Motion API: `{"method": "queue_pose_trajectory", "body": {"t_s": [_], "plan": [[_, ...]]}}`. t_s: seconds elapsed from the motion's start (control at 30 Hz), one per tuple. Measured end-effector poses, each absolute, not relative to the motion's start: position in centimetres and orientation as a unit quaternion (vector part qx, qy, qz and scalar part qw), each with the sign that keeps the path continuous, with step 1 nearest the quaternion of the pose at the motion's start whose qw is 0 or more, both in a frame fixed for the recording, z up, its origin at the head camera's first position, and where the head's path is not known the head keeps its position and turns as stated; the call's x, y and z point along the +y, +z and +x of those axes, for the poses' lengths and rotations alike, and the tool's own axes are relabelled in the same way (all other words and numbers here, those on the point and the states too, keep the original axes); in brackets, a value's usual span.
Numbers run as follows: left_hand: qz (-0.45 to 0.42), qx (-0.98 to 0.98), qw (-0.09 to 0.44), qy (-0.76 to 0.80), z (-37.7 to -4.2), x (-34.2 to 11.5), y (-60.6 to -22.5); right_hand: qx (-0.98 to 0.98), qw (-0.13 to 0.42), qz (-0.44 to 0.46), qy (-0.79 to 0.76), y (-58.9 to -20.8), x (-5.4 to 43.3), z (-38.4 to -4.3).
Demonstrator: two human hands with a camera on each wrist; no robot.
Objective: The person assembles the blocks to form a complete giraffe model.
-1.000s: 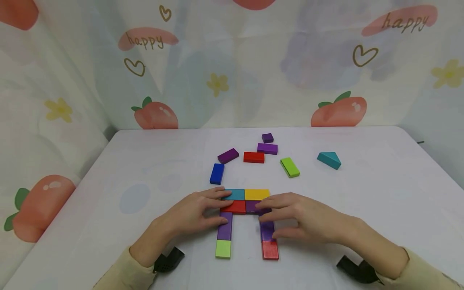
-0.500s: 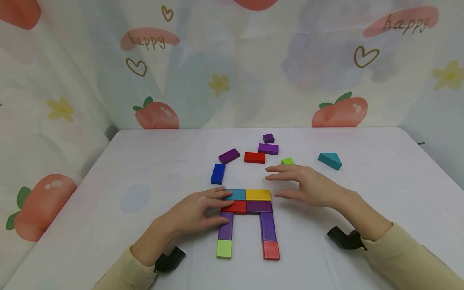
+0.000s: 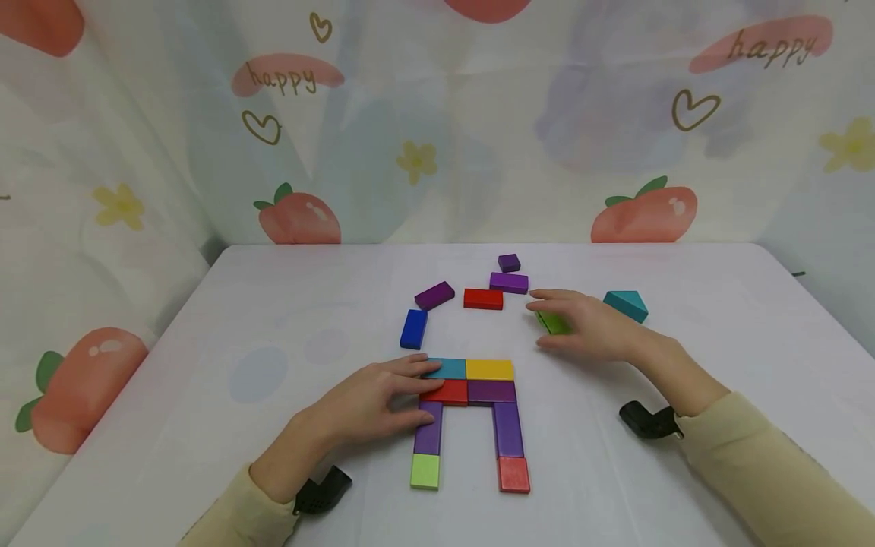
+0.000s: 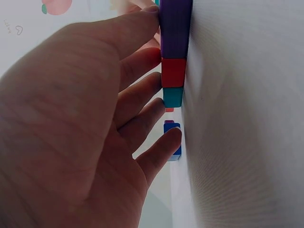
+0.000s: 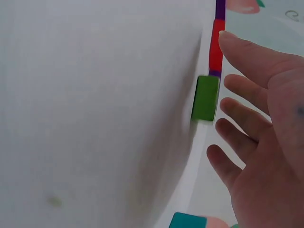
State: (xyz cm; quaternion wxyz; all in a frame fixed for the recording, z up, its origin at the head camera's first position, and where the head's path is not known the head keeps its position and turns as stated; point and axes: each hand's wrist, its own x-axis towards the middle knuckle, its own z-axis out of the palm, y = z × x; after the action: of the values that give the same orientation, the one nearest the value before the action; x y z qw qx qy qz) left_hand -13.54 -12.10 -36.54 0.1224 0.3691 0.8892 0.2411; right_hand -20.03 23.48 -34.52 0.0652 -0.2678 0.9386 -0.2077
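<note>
Over green block (image 3: 552, 323), newly, right grip (image 3: 593, 325)

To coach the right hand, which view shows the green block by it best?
The right wrist view: the green block appears uncovered beside the right hand. The head view shows part, the hand hiding the rest. I can't make it out in the left wrist view.

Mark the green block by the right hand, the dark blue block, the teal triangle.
Green block (image 5: 205, 98): right wrist, middle of visible face.
Dark blue block (image 3: 414, 327): head, middle of top face.
Teal triangle (image 3: 629, 299): head, top face.
</note>
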Motion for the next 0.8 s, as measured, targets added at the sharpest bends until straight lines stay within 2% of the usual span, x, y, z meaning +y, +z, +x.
{"method": "queue_pose_trajectory", "body": {"t_s": [0.33,0.8], "plan": [[0.372,0.889,0.115,0.240,-13.5,-12.0,-36.6,0.944,0.077,-0.253,-0.197,-34.2,24.8,-19.8],[0.373,0.888,0.113,0.245,-13.4,-12.2,-36.4,0.949,0.059,-0.251,-0.181,-34.2,25.1,-17.8]]}}
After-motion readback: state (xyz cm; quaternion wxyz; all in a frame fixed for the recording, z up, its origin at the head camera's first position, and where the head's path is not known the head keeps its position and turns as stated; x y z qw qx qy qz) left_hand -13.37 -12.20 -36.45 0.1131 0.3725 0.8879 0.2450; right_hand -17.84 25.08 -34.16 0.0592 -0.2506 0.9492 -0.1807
